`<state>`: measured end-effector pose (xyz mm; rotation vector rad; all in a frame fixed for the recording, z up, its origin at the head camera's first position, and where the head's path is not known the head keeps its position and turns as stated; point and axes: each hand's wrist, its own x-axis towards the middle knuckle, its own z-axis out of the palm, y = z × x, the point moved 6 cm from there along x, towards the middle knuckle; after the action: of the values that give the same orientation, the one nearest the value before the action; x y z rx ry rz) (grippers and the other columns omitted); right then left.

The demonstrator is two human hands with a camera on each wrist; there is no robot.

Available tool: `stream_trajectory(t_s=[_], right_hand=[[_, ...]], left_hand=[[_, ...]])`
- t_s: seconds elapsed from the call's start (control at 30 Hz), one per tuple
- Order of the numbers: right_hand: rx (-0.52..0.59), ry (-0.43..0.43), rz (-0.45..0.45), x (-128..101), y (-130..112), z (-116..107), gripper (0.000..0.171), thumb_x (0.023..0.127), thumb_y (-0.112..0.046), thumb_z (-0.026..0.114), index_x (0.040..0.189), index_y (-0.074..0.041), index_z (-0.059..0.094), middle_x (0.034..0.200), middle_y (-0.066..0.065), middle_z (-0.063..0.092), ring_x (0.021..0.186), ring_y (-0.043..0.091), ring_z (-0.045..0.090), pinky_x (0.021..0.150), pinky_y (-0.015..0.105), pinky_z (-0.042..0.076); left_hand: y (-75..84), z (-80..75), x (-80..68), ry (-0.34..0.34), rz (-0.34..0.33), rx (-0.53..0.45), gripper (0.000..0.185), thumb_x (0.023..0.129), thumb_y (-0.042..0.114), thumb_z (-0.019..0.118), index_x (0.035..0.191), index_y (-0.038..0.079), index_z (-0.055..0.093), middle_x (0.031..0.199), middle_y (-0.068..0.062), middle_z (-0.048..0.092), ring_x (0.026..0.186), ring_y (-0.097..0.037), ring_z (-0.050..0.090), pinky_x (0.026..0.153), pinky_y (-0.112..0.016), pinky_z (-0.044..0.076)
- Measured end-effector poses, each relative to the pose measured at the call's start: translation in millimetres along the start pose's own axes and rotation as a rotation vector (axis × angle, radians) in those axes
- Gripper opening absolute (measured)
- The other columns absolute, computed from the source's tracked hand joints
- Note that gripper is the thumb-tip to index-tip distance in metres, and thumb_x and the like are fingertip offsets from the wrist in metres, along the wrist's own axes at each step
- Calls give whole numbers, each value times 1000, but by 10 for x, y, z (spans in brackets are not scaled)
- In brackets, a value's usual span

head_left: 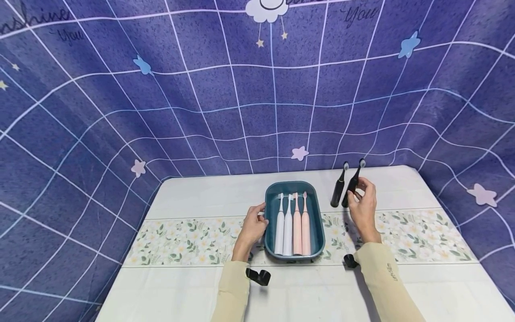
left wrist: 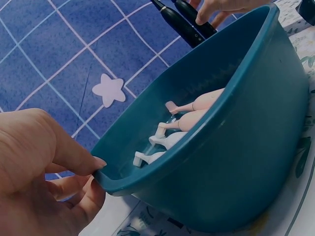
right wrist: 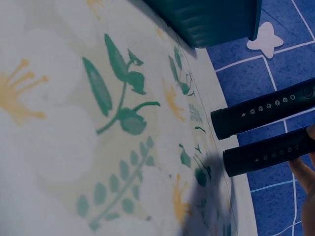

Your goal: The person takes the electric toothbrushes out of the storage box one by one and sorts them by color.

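Teal tub point(head_left: 318, 223) gripped by left hand point(head_left: 253, 226), right hand point(head_left: 363, 203) pinching toothbrush point(head_left: 353, 183)

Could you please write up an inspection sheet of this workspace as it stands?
Surface: white table with a floral strip.
Job's things: teal basin holding two white and two pink toothbrushes; two black toothbrushes stand upright to its right.
Clutter: nothing seen.
Hands: left hand grips the basin's left rim; right hand holds the right-hand black toothbrush.
Cables: nothing seen.
Surroundings: blue grid backdrop with stars and a cloud.
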<state>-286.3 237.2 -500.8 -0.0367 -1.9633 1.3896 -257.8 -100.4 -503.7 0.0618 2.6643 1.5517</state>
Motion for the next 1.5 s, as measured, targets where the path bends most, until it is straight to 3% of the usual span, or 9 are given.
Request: stream_trajectory(t_s=[0.7,0.93,1.07,1.27,1.5], right_hand=[[-7,-16,16,-48,52,-12,51,78,16,60,127,8,47,117,23,50,106,21,53,86,10,46],[27,-43,64,-96,-193,-82,57,77,19,62,130,13,42,122,30,47,108,34,53,92,44,48],[53,-45,137,-111,-349,-144,57,80,15,61,132,13,39,125,30,46,112,39,52,96,50,44],[97,-30,225,-120,-411,-206,60,82,10,62,136,8,37,127,25,46,113,34,51,100,44,44],[151,10,231,-117,-528,-284,62,81,10,63,136,6,37,124,18,48,110,30,53,97,33,47]], left_hand=[[-18,30,-10,6,-16,-10,54,90,-4,53,143,4,43,125,-16,48,81,-16,47,71,-30,39],[-39,44,-15,16,-16,-3,54,89,-4,55,142,3,45,121,-13,49,81,-15,48,72,-29,39],[-42,37,-17,13,-19,-10,54,89,-4,54,142,3,44,121,-13,49,82,-15,48,71,-28,40],[-27,5,-22,9,-25,-9,54,90,-4,54,142,4,44,121,-13,48,82,-16,47,70,-28,40],[-11,-6,8,3,-12,22,52,91,-2,53,142,4,44,123,-13,48,85,-17,49,73,-30,39]])
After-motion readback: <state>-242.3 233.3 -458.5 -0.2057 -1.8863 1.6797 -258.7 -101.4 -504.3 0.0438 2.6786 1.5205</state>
